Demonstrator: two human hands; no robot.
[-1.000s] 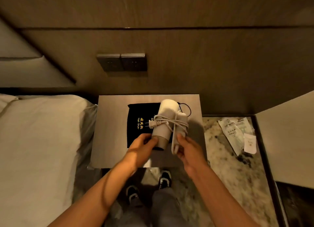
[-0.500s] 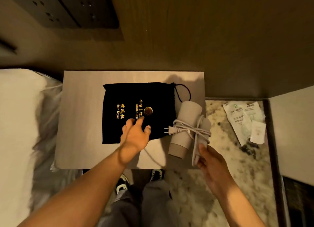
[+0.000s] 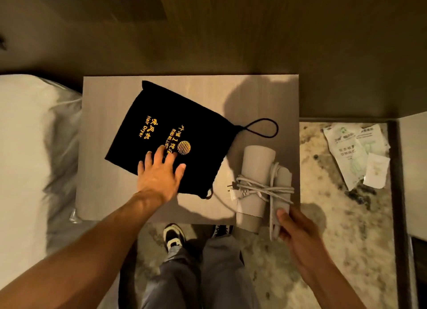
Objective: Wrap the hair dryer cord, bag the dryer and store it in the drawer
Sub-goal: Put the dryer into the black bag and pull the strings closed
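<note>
Dryer (image 3: 255, 181) in right hand (image 3: 298, 230) grip at nightstand (image 3: 104, 193) edge; left hand (image 3: 159, 174) flat on bag (image 3: 171, 133).

The counter (image 3: 111, 193) carries a black bag (image 3: 175, 128) at its middle and the dryer (image 3: 254, 170) at its near right edge.

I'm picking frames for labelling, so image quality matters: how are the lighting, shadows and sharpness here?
Head view: dim, warm light; the left hand and black bag are sharp, gold lettering readable. A dark shadow falls on the nightstand above the hair dryer, which the right hand holds. The bed at the left edge is smeared and bright; wide-angle stretching shows at the borders.
</note>
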